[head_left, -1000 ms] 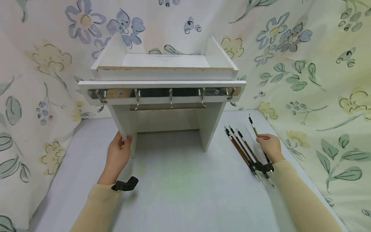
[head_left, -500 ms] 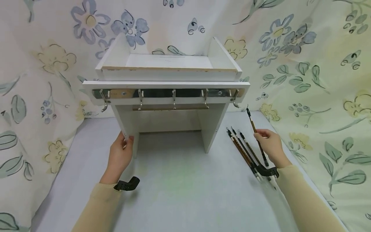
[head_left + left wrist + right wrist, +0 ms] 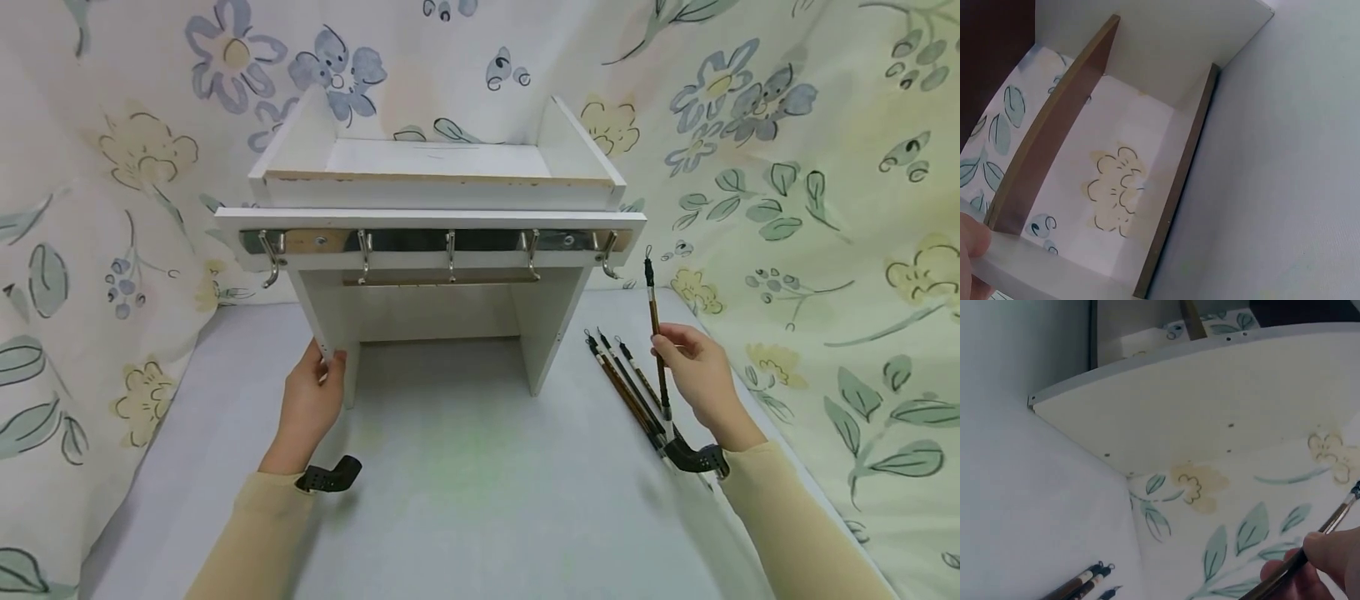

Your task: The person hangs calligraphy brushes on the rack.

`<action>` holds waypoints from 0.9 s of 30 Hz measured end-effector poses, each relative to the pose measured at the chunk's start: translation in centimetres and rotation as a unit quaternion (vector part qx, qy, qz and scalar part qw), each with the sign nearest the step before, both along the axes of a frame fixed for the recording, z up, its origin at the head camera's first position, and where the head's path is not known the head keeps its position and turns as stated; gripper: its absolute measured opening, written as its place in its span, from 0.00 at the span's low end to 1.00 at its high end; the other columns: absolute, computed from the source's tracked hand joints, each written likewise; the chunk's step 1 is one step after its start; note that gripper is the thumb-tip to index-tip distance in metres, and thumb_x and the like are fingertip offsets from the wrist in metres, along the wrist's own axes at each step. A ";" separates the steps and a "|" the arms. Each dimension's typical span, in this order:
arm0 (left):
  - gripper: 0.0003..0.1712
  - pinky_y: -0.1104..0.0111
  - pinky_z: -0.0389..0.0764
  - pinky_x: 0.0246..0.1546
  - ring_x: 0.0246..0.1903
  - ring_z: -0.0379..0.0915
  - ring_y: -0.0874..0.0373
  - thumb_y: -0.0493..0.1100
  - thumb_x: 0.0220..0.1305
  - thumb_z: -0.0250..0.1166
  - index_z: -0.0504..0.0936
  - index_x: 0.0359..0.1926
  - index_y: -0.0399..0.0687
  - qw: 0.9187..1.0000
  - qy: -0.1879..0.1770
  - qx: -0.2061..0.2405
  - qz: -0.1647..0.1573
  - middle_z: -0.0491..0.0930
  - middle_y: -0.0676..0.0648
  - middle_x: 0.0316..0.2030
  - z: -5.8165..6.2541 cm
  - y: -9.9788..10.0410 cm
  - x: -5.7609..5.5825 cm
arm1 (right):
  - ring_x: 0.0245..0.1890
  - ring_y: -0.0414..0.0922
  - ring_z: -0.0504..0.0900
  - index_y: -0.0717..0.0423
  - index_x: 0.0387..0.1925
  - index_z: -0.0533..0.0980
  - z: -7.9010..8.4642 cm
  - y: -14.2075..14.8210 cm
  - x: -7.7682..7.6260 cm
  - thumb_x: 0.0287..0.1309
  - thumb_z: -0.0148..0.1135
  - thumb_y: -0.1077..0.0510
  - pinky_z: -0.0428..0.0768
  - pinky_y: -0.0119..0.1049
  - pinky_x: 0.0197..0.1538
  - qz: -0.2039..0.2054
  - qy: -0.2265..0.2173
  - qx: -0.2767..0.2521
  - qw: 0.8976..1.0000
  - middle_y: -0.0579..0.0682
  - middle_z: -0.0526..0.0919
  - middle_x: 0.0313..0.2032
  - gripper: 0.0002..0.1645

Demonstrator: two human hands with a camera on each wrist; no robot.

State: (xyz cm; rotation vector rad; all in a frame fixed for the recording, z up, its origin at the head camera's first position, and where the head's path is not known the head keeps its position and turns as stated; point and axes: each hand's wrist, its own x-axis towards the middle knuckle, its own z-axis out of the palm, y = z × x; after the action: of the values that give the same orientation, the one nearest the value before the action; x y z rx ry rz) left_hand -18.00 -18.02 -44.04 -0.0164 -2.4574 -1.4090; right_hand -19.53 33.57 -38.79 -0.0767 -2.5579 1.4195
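My right hand [image 3: 701, 379] pinches a calligraphy brush [image 3: 655, 312] by its brown handle, thumb against the shaft. The brush stands nearly upright, its hanging loop at the top and white bristles low by the wrist camera. In the right wrist view the brush [image 3: 1297, 559] slants between thumb and curled fingers. My left hand [image 3: 306, 408] grips the front edge of the left side panel of a white shelf [image 3: 427, 218]. A metal rail with several hooks [image 3: 451, 254] runs across the shelf's front. In the left wrist view, fingertips [image 3: 974, 236] hold the panel's edge.
Several more calligraphy brushes [image 3: 618, 383] lie side by side on the white table [image 3: 457, 500], between the shelf's right panel [image 3: 551, 333] and my right hand. Flowered cloth [image 3: 780, 200] hangs behind and along both sides.
My right hand has raised the brush a little, and the brush has swung from leaning left to nearly upright. My left hand keeps its grip on the panel. The head view has shifted slightly.
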 end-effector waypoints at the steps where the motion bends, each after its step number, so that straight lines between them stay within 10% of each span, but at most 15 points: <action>1: 0.29 0.45 0.75 0.51 0.59 0.68 0.34 0.51 0.75 0.48 0.60 0.72 0.48 1.000 0.000 -0.001 -0.001 0.65 0.36 0.66 0.0 0.0 0.0 | 0.43 0.36 0.80 0.61 0.59 0.72 0.1 -0.1 0.2 0.68 0.56 0.47 0.77 0.22 0.44 0.006 0.008 -0.005 1.000 0.47 0.81 0.46 0.27; 27: 0.30 0.45 0.74 0.52 0.60 0.67 0.35 0.53 0.75 0.47 0.59 0.73 0.49 1.000 -0.007 -0.006 -0.005 0.64 0.37 0.67 -0.1 0.0 0.1 | 0.42 0.45 0.83 0.71 0.53 0.74 2.3 -2.8 3.6 0.65 0.54 0.72 0.79 0.32 0.50 0.195 0.155 -0.159 0.955 0.53 0.82 0.45 0.15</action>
State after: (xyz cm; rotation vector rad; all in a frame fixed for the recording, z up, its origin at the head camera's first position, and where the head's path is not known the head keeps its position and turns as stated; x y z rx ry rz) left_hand -17.94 -17.99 -44.13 -0.0230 -2.4807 -1.4027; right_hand -15.96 30.75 -36.46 0.5838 -2.1446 1.8031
